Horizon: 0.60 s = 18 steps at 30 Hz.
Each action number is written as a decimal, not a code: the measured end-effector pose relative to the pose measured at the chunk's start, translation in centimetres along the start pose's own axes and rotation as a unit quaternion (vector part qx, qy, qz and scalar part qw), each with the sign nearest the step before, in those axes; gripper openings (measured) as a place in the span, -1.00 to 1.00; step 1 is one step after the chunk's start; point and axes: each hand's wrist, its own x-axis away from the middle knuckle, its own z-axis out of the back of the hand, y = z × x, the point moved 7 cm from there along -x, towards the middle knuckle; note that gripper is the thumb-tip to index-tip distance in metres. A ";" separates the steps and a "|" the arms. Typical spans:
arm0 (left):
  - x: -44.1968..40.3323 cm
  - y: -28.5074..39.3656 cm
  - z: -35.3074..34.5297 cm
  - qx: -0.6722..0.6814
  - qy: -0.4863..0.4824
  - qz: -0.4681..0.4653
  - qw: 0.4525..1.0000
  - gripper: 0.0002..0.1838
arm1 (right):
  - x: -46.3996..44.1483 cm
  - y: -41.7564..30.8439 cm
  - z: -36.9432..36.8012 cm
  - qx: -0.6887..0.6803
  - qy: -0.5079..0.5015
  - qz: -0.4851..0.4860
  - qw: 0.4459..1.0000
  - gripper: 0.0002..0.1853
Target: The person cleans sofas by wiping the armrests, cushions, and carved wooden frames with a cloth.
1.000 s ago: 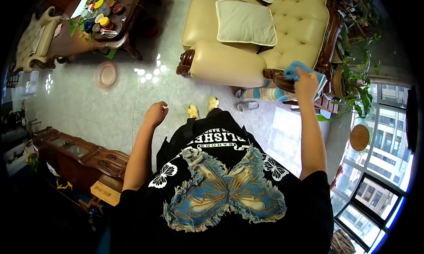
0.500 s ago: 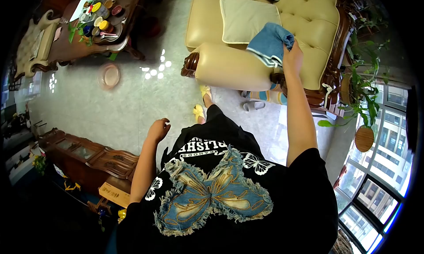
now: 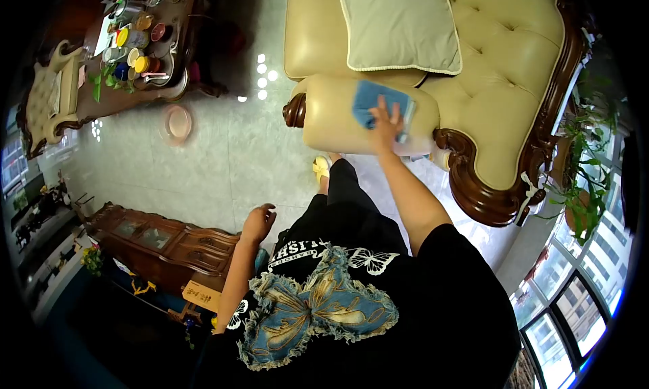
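Note:
A folded blue cloth (image 3: 366, 100) with a pale edge lies on the cream leather armrest (image 3: 331, 122) of a sofa. My right hand (image 3: 387, 127) is on top of the cloth, holding it against the leather with fingers somewhat spread; motion blurs the hand and the cloth's near edge. My left hand (image 3: 259, 223) hangs in the air over the floor, to the left of my body. Its fingers are loosely bent and apart, with nothing in them.
A cream cushion (image 3: 400, 27) rests on the sofa seat behind the armrest. Carved dark wood (image 3: 483, 193) edges the sofa at right. At upper left stands a table (image 3: 81, 106) with jars and cups. A pinkish round basin (image 3: 180, 123) is on the floor. Plants (image 3: 588, 206) hang by the window.
My right hand has brought the cloth from above the seat corner down and left onto the armrest. The cloth now lies flatter. My view has shifted, and my left hand still hangs with bent fingers.

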 end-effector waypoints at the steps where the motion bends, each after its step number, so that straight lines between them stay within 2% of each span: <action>1: -0.8 0.4 0.8 -0.008 0.013 -0.002 1.000 -0.71 | 0.0 -3.9 -0.9 -0.029 -0.014 0.043 0.999 -0.59; 2: -1.5 0.8 1.5 -0.014 0.027 -0.004 1.000 -0.72 | 0.0 -7.8 -1.8 -0.059 -0.031 0.085 0.994 -0.59; 3: -2.2 1.5 2.0 -0.017 0.021 0.000 1.000 -0.72 | 0.3 -10.4 -6.2 0.004 -0.029 0.162 0.986 -0.64; 4: -2.4 3.6 1.7 -0.025 0.031 -0.012 0.999 -0.73 | 0.4 -13.6 -3.6 -0.037 -0.168 0.168 0.971 -0.72; 5: -2.8 4.5 2.4 -0.034 0.040 -0.024 0.998 -0.73 | 0.5 -15.6 -5.1 -0.045 -0.193 0.201 0.959 -0.63; 6: -3.2 5.1 2.7 -0.037 0.039 -0.021 0.998 -0.73 | -0.2 -15.5 -5.4 -0.049 -0.195 0.200 0.959 -0.63; 9: -3.8 7.5 3.8 0.020 0.060 -0.037 0.997 -0.74 | -1.9 -15.2 -5.2 -0.024 -0.259 0.237 0.936 -0.45; 11: -3.5 8.2 2.8 0.044 0.054 -0.020 0.997 -0.74 | -3.7 -10.3 -3.6 -0.080 -0.230 0.188 0.952 -0.52; 12: -3.5 8.0 2.6 0.070 0.050 -0.009 0.996 -0.74 | -5.2 -7.4 -0.2 -0.112 -0.189 -0.026 0.975 -0.57; 13: -3.3 7.7 2.2 0.054 0.038 -0.012 0.998 -0.74 | -6.6 -2.7 0.3 -0.078 -0.127 -0.018 0.989 -0.68; 15: -2.7 6.2 0.9 0.056 0.019 0.002 0.998 -0.73 | -9.2 7.7 1.6 0.054 -0.064 -0.115 0.990 -0.65; 16: -2.3 5.6 0.5 0.057 0.009 0.019 0.998 -0.73 | -10.0 12.5 2.0 0.151 -0.083 -0.194 0.966 -0.65; 17: -1.9 5.2 0.5 0.035 0.010 0.022 0.999 -0.72 | -10.8 17.2 2.0 0.194 -0.100 -0.197 0.956 -0.63; 18: -1.4 5.2 0.0 0.034 0.012 0.024 0.999 -0.72 | -11.9 20.4 3.2 0.170 -0.140 -0.258 0.941 -0.58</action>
